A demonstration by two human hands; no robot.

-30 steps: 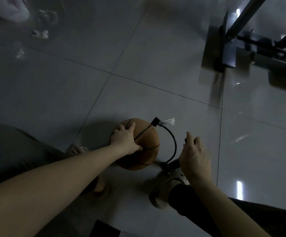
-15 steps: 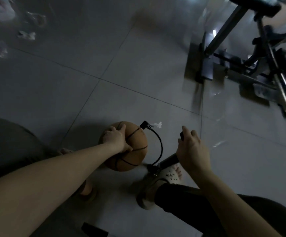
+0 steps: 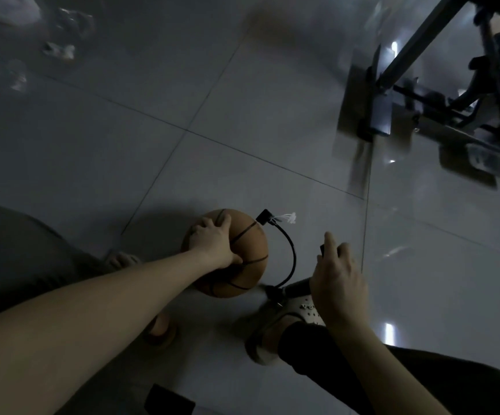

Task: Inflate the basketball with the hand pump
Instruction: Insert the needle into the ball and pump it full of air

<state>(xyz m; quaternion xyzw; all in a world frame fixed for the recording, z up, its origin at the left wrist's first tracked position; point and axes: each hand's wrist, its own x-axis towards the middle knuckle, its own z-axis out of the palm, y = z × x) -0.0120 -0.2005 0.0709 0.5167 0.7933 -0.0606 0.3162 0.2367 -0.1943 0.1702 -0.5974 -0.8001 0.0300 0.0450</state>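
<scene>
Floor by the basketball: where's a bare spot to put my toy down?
The big tiles beyond the basketball are bare, up to the metal stand at right and the scraps at far left. So are tiles right of the right hand. Crowded: around the hose, hand pump and feet.

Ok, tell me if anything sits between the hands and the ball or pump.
Nothing visible does. The left hand holds the basketball directly, and the right hand grips the pump at its handle end.

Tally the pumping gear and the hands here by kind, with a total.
basketball: 1
hand pump, with its hose: 1
hands: 2, left hand on the ball, right hand on the pump
Total: 4
</scene>
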